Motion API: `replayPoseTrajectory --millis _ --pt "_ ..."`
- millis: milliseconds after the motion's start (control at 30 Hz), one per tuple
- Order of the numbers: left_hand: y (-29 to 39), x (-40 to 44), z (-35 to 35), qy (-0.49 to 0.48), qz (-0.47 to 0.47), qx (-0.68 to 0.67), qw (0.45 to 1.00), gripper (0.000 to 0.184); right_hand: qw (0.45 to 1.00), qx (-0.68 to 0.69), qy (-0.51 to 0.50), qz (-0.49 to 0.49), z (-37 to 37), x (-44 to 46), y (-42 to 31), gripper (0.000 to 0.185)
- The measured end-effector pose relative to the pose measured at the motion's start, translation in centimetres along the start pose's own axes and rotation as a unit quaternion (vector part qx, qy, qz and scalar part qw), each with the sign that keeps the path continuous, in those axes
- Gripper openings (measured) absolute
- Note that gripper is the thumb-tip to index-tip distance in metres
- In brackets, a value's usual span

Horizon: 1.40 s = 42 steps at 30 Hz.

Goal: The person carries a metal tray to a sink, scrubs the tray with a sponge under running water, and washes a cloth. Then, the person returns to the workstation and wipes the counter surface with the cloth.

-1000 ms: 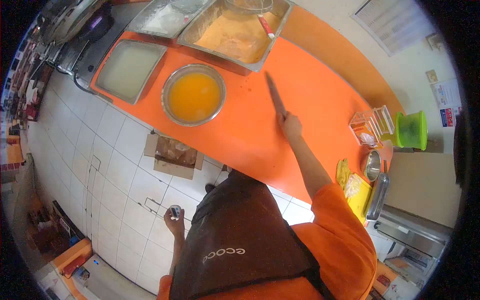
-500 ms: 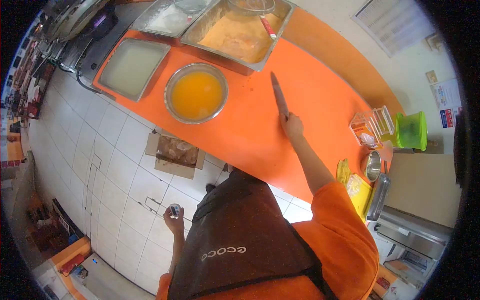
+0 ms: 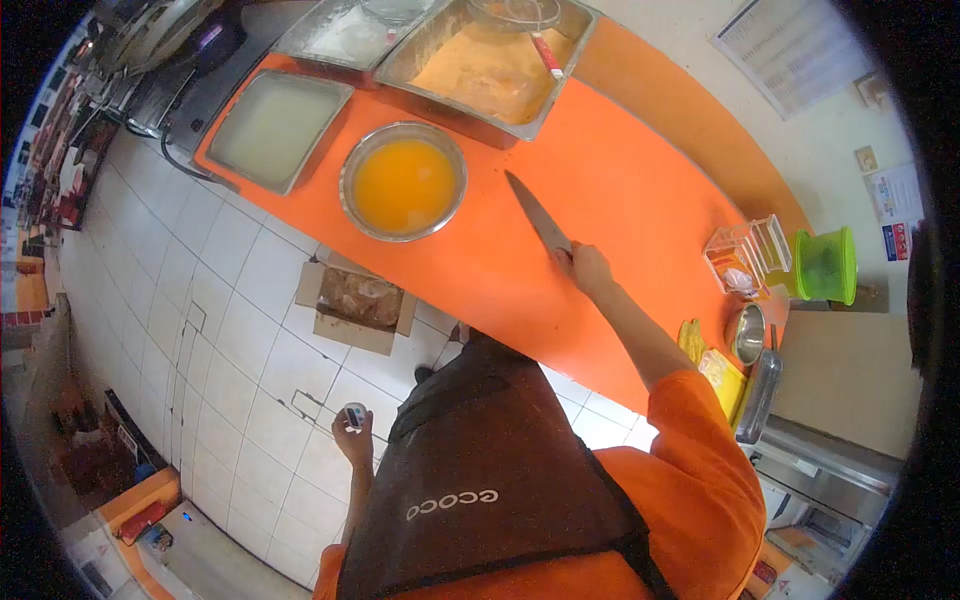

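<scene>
My right hand (image 3: 588, 268) is closed around the handle of a long knife (image 3: 538, 217) over the orange counter (image 3: 620, 150). The blade points away from me and to the left, toward a metal bowl (image 3: 461, 190) of orange liquid. Low over the tiled floor, my left hand (image 3: 352, 440) grips a small white device with dark markings (image 3: 354, 414). Its exact kind is too small to make out.
At the back stand a metal tray of orange powder (image 3: 520, 133), a tray of white powder (image 3: 345, 40) and a pan of pale liquid (image 3: 280, 130). An opened cardboard box (image 3: 352, 335) sits on the floor. A green-lidded container (image 3: 826, 267) and small bowl (image 3: 747, 335) are at right.
The knife has swung so its tip points further left and sits slightly nearer me. My right hand has shifted a little toward me. My left hand still holds the white device.
</scene>
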State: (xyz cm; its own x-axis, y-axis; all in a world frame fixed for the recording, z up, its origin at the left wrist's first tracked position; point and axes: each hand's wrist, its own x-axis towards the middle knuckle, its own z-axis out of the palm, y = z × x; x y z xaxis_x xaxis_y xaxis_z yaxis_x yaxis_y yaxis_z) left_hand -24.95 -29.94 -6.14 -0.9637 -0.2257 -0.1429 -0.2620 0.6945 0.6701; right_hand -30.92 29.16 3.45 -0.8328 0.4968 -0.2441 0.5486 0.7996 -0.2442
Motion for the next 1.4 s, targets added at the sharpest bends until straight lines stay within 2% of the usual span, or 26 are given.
replayPoseTrajectory --millis 33,133,233,333,433,533,633,733,933,1033,1133,1233,1333,1400 --pt "-0.2 0.0 0.1 0.007 0.006 -0.003 1.000 0.059 1.000 -0.008 0.007 -0.020 0.1 -0.3 0.1 0.041" --pt "-0.2 0.2 -0.2 -0.009 0.008 -0.041 0.999 0.057 0.999 -0.016 -0.025 0.036 -1.6 0.2 -0.2 0.041" --pt "-0.5 0.3 -0.1 0.012 0.044 -0.004 0.999 0.057 0.998 -0.040 -0.006 -0.038 -1.1 -0.1 0.3 0.042" --pt "0.4 0.2 -0.4 -0.012 -0.011 -0.013 1.000 0.058 0.999 -0.039 -0.007 0.015 -2.9 0.3 -0.1 0.042" --pt "-0.5 0.2 0.0 0.006 0.020 -0.005 1.000 0.058 0.998 -0.054 0.001 -0.043 -1.6 0.1 0.5 0.042" --pt "-0.2 0.0 -0.3 -0.006 0.013 -0.022 1.000 0.058 0.999 -0.051 0.007 0.005 -2.3 1.0 0.7 0.041" --pt "-2.1 0.2 0.2 0.015 0.036 0.007 0.999 0.059 0.997 -0.076 -0.006 -0.032 -2.2 0.7 0.8 0.041" --pt "-0.3 0.0 -0.6 -0.014 -0.004 -0.001 1.000 0.058 0.998 -0.058 -0.006 -0.029 -2.9 1.0 1.1 0.040" --pt "0.0 -0.1 -0.3 0.007 -0.013 -0.030 0.999 0.055 0.996 -0.089 0.002 -0.027 -2.4 1.1 1.5 0.038" --pt "-0.7 0.0 -0.2 0.003 0.011 -0.014 1.000 0.057 0.994 -0.097 -0.018 -0.039 -2.7 0.2 0.4 0.039" --pt "0.2 -0.2 -0.3 0.002 -0.038 -0.060 0.997 0.056 0.998 -0.066 0.002 0.014 -2.9 1.4 2.0 0.039" --pt "-1.0 0.0 -0.1 0.004 0.010 0.005 1.000 0.056 0.991 -0.115 -0.049 -0.037 -3.7 -0.4 0.0 0.038" --pt "-0.4 0.0 -0.2 -0.008 -0.028 -0.028 0.999 0.056 0.996 -0.087 0.000 -0.021 -3.0 1.6 2.4 0.036" --pt "-1.5 0.3 0.2 0.008 0.015 -0.002 1.000 0.056 0.990 -0.128 -0.026 -0.045 -2.9 0.5 1.4 0.035"
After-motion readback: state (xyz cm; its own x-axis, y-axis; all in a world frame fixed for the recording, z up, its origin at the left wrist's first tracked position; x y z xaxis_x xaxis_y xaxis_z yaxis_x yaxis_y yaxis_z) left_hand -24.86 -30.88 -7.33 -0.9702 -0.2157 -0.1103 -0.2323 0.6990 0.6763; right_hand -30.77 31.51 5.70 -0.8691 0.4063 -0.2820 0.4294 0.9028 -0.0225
